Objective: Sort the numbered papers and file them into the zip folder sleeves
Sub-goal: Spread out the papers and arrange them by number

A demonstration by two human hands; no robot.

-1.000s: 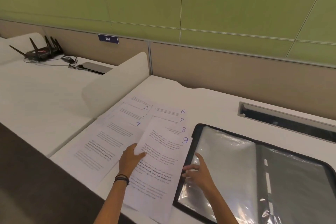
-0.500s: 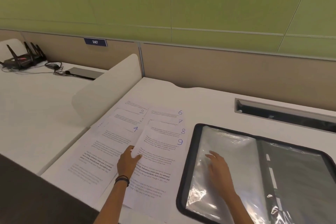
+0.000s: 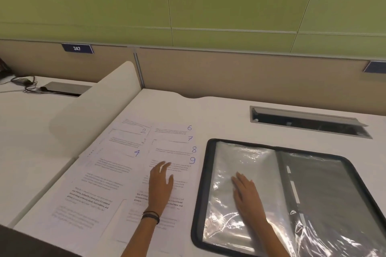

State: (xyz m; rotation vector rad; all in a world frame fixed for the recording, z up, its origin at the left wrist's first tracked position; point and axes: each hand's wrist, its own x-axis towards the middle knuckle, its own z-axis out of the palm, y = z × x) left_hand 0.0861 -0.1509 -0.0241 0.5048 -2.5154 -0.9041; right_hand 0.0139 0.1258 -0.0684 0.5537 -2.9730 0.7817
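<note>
On the desk [image 3: 219,115], right of the fanned papers: zip folder [image 3: 205,183] lies open and flat, top clear sleeve [image 3: 250,158] showing nothing inside.

Papers sit in two overlapped columns, touching. The left column [image 3: 117,165] shows 2, 3 (partly hidden) and 4. The right column [image 3: 173,133] shows 6, 7, 8 and 9, with sheet 9 [image 3: 188,173] on top and nearest the person. No 1 or 5 visible.

Change over the last second:
- Left hand [image 3: 160,185] was at the seam between the columns, fingers hooked on sheet 9's left edge. It's now moved right and lies flat on the middle of sheet 9, fingers straight and slightly spread, gripping nothing.
- Right hand [image 3: 249,198] was curled at the folder's left rim. It's now palm-down on the clear sleeve, fingers straight and close together, pressing the plastic flat.
- Column order unchanged.

Read: sorting looks finished or nearly so, filing not started, no sheet in any sleeve. Left hand is placed to slide 9 toward the folder while the right steadies the sleeve. The sleeve mouth still needs opening, so the right hand will have to pinch a layer. Can't tell from here which edge is the open one.

Risk: thin glossy plastic, layers may cling. Dragging 9 could shift 8 beneath it.
</note>
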